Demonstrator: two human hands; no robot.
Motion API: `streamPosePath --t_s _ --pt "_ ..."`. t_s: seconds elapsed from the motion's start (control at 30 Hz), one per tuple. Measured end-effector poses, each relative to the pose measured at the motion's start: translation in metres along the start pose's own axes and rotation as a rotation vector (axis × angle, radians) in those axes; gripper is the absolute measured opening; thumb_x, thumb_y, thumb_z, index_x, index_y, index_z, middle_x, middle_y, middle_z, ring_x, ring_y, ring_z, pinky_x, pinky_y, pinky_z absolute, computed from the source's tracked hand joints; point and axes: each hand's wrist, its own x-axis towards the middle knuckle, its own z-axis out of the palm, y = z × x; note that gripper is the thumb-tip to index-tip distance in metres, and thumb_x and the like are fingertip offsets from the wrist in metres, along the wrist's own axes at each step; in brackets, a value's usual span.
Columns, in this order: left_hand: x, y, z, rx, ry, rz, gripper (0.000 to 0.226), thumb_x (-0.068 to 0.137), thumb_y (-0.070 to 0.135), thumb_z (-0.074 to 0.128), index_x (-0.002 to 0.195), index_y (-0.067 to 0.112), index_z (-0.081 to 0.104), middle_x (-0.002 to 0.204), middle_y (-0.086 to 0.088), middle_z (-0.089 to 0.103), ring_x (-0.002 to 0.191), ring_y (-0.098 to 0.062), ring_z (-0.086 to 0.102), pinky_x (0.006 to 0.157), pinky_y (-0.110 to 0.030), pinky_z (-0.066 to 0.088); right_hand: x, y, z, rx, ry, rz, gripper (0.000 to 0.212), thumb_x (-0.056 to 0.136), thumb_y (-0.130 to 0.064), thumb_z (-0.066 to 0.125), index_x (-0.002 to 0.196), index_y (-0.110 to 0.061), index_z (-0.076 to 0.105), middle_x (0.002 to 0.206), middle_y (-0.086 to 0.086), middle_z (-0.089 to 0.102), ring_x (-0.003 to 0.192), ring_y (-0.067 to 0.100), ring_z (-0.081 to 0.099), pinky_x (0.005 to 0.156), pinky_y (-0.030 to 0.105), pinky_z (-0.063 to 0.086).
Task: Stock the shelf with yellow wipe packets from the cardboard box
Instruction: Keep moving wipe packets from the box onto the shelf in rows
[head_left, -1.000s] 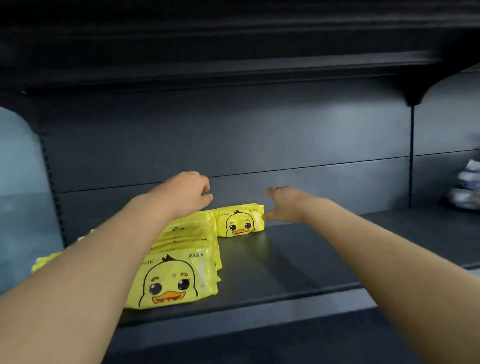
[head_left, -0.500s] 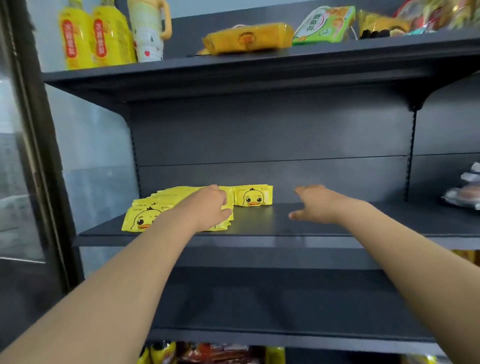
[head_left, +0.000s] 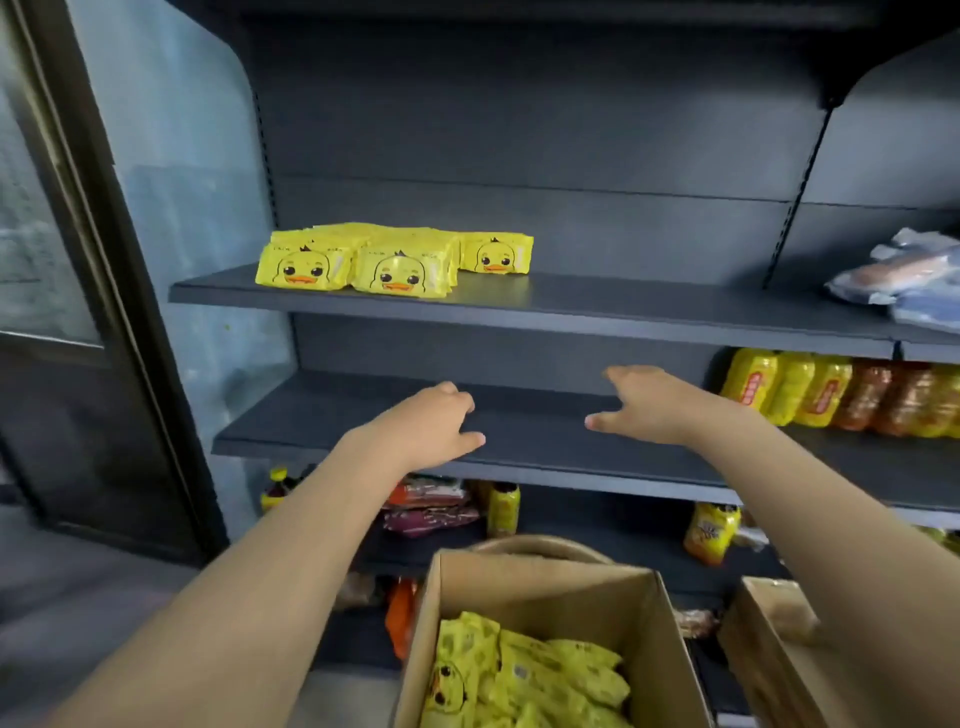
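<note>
Nearest to us, an open brown cardboard box (head_left: 434, 649) stands below the shelving. A loose heap of yellow plastic wipe packets (head_left: 524, 675), each printed with a duck face, lies inside it. A second brown cardboard box (head_left: 769, 654) sits just beside it at the right. Above the box, our left hand (head_left: 431, 421) and right hand (head_left: 654, 405) are held out, apart, over the front edge of the bare dark grey metal middle shelf (head_left: 545, 447). Both are empty, the left with fingers loosely bent, the right with fingers spread and relaxed; whether either touches the shelf we cannot tell. At the right end of that shelf stands a row of yellow and orange wrapped bottles (head_left: 831, 389). Farther off, on the dark grey upper shelf (head_left: 623, 306), the stocked yellow duck-face packets (head_left: 395, 260) lie in low flat stacks at the left end. Two stacks lie at the front edge, with a single packet to their right, nearer the back panel. Pale film-wrapped goods (head_left: 898, 280) occupy the right end. We judge the next step to be a reach down into the box. The risks follow from the layout. The packets look slick and lie unordered, so a large handful may shed some onto the floor. The front stacks lie close to the shelf edge, so a new packet pushed against them, or a forearm brushing past, may tip them off.
</note>
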Motion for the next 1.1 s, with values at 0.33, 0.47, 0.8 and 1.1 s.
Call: streamPosePath --t_s 0.33,0.47,0.8,1.1 --pt "-0.050 0.007 0.147 -0.037 -0.207 -0.022 0.051 0.095 0.038 0.048 0.136 0.009 0.042 0.136 -0.008 0.043 0.123 -0.023 0.045 0.103 -0.034 0.039 -0.058 0.037 0.166 0.058 -0.319 0.010 0.064 0.089 -0.047 0.055 0.138 -0.009 0.038 0.139 0.011 0.044 0.131 0.028 0.039 0.104 0.036 0.037" --pt "-0.046 0.007 0.219 -0.032 -0.325 -0.050 0.048 0.096 0.038 0.045 0.135 0.010 0.042 0.136 -0.007 0.044 0.121 -0.020 0.047 0.100 -0.035 0.043 -0.055 0.062 0.245 0.058 -0.486 0.023 0.062 0.091 -0.049 0.052 0.137 -0.010 0.039 0.140 0.010 0.045 0.127 0.028 0.042 0.103 0.036 0.038" --pt "-0.024 0.015 0.355 -0.017 -0.591 -0.200 0.040 0.098 0.039 0.039 0.127 0.012 0.045 0.131 -0.005 0.048 0.110 -0.017 0.055 0.087 -0.029 0.047 -0.031 0.099 0.402 0.166 -0.883 0.029 0.045 0.095 -0.038 0.050 0.128 -0.007 0.047 0.127 0.012 0.053 0.110 0.025 0.055 0.086 0.031 0.045" --pt "-0.025 -0.001 0.435 -0.123 -0.768 -0.335 0.041 0.098 0.037 0.039 0.130 0.012 0.043 0.134 -0.006 0.040 0.116 -0.020 0.048 0.096 -0.033 0.046 -0.020 0.080 0.523 0.284 -0.988 0.132 0.052 0.090 -0.031 0.058 0.136 -0.014 0.042 0.133 0.007 0.051 0.116 0.022 0.053 0.095 0.031 0.046"
